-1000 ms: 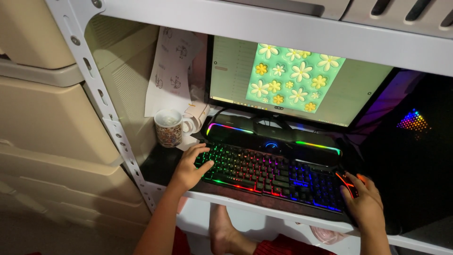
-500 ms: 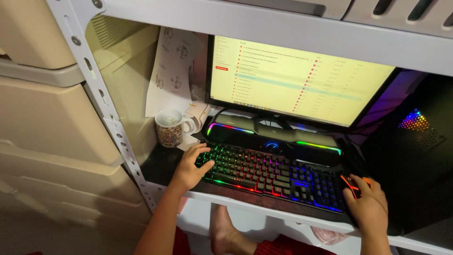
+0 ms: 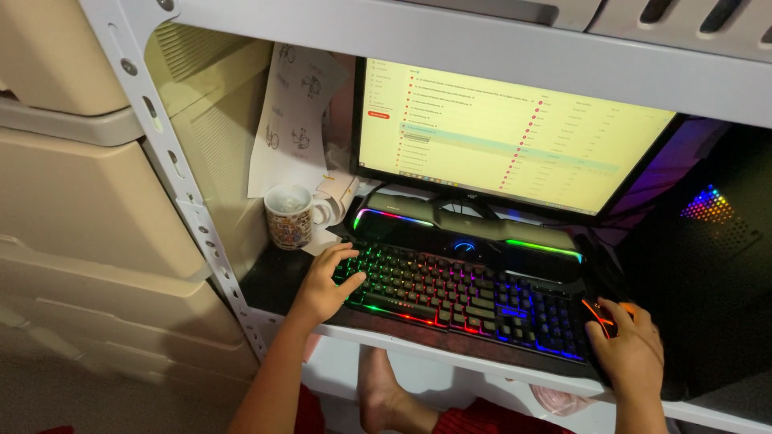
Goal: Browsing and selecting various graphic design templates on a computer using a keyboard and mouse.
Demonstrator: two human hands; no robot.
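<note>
monitor (image 3: 498, 133) behind speaker bar (image 3: 470, 229) | keyboard (image 3: 466, 293) before bar | mug (image 3: 288, 217) left of keyboard | mouse (image 3: 615, 317) right, under right hand (image 3: 631, 354) | left hand (image 3: 326, 281) on keyboard

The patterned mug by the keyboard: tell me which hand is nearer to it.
Left. The left hand rests on the keyboard's left end, just right of and below the mug; the right hand sits on the mouse at the far end.

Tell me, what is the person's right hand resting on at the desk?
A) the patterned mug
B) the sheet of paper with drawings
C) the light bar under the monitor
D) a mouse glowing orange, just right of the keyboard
D: the right hand covers a mouse glowing orange, right of the backlit keyboard, while the left hand lies on the keys and the patterned mug stands untouched.
</note>
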